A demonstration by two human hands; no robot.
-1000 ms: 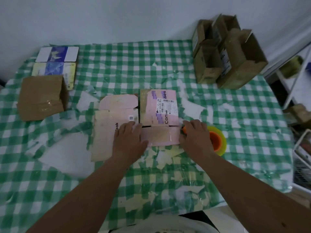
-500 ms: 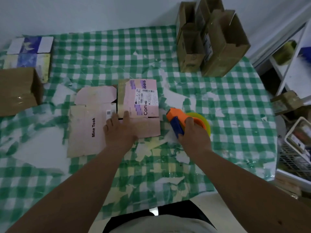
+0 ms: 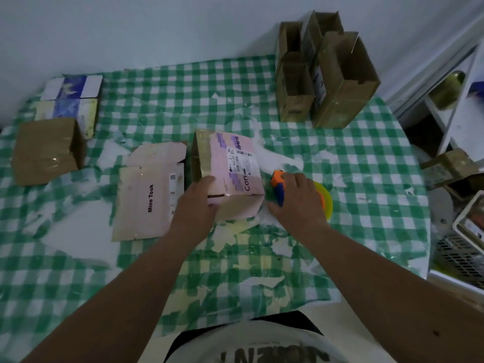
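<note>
A pink cardboard box (image 3: 230, 163) with a shipping label stands in the middle of the green checked table (image 3: 162, 106). My left hand (image 3: 197, 203) grips its near left corner, thumb on top. Beside it lies a flattened pink box (image 3: 146, 203) printed "Mine Took". My right hand (image 3: 297, 197) rests on an orange and blue tape dispenser (image 3: 278, 186) with a yellow-green roll, just right of the box, fingers curled over it.
Several open brown cartons (image 3: 324, 74) stand at the back right. A brown box (image 3: 47, 150) and blue-white boxes (image 3: 70, 100) sit at the far left. Torn paper scraps litter the cloth. A white basket (image 3: 468, 231) and shelving are past the table's right edge.
My right hand pulled the tape dispenser away from the box's front edge to the right. My left hand went from pressing the flaps flat to gripping the box corner. The box now stands raised.
</note>
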